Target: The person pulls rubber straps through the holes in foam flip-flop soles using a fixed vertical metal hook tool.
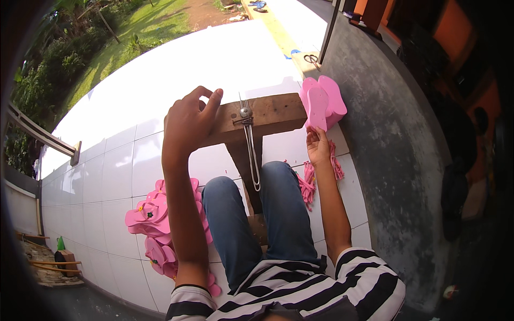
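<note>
My right hand (318, 145) reaches out to the right, its fingers closed on the near end of a pink flip-flop sole (317, 106). That sole lies against a stack of similar pink soles (334, 96). My left hand (190, 122) rests at the left end of a wooden beam (284, 109), fingers loosely bent and apart, with nothing visible in them. The beam stands on a wooden post between my knees. At its middle, a long looped metal tool (251, 144) hangs down beside a round metal bolt head (246, 112).
Pink flip-flops with small flower trims (152, 211) are piled on the white tiles left of my legs. Bundles of pink straps (307, 184) lie right of my knee. Scissors (311, 59) rest beyond the soles. A grey concrete ledge (396, 155) runs along the right.
</note>
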Demonstrator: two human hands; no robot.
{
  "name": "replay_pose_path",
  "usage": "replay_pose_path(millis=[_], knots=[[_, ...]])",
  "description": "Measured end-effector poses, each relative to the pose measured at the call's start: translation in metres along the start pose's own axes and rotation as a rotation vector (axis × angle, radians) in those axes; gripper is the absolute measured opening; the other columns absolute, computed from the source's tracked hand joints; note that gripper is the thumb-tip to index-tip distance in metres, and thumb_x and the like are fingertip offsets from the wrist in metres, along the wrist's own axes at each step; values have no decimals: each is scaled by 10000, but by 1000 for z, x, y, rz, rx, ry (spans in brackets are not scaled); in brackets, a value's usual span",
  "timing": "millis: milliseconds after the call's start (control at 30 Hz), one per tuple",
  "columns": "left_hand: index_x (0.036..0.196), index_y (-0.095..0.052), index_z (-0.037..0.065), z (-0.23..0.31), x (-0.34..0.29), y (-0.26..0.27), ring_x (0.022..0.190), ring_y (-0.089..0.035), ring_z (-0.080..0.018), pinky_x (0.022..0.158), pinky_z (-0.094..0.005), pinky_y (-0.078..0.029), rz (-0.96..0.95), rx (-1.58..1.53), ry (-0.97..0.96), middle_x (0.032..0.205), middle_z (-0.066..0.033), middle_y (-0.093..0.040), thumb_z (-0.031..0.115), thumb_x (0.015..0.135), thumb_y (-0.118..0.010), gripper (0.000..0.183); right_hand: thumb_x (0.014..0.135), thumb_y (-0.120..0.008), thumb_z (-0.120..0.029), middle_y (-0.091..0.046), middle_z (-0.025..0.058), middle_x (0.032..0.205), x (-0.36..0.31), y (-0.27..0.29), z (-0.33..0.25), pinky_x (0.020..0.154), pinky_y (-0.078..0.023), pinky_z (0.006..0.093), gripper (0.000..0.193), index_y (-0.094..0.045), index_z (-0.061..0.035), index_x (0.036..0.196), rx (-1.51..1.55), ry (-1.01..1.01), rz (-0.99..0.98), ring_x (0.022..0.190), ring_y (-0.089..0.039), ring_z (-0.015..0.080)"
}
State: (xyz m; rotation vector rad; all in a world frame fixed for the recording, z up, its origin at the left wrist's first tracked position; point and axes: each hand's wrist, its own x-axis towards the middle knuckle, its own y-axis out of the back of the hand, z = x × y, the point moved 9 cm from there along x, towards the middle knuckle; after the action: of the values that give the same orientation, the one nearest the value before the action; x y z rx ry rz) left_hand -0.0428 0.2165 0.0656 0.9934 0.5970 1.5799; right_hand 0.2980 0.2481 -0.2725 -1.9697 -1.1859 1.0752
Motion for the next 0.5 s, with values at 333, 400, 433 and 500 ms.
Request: replay_pose_path(millis=[333, 400, 433, 500], knots=[[1173, -534, 6, 32, -177, 15, 1116, -560, -284, 911, -397, -475, 580, -847, -525, 1176, -228, -579, 277, 928, -651, 384, 899, -692, -46, -601, 90, 1168, -289, -36, 5, 805, -549, 313, 444, -448, -68, 1269, -792, 45, -431, 1027, -638, 225], [1165, -525, 3, 50, -204, 1, 1095, -583, -286, 908, -396, -493, 448, -970, -435, 1155, -241, -589, 185, 879, -719, 390, 899, -695, -60, -598, 110, 1206, -300, -44, 10, 864, -531, 329, 394, -484, -57, 1232, -1082, 169, -682, 1054, -636, 237], [1146, -531, 8, 52, -207, -6, 1070, -607, -278, 894, -392, -509, 362, -1055, -319, 1132, -228, -610, 121, 859, -742, 374, 899, -696, -67, -597, 119, 1225, -308, -46, 15, 894, -521, 338, 369, -502, -52, 1213, -1226, 220, -810, 1068, -635, 244], [1132, -538, 22, 42, -218, -25, 986, -660, -282, 835, -382, -543, 53, -926, -342, 1062, -201, -652, 31, 852, -731, 341, 889, -702, -91, -582, 147, 1278, -310, -69, 7, 983, -476, 383, 375, -531, -56, 1221, -1423, 181, -740, 1177, -589, 281]])
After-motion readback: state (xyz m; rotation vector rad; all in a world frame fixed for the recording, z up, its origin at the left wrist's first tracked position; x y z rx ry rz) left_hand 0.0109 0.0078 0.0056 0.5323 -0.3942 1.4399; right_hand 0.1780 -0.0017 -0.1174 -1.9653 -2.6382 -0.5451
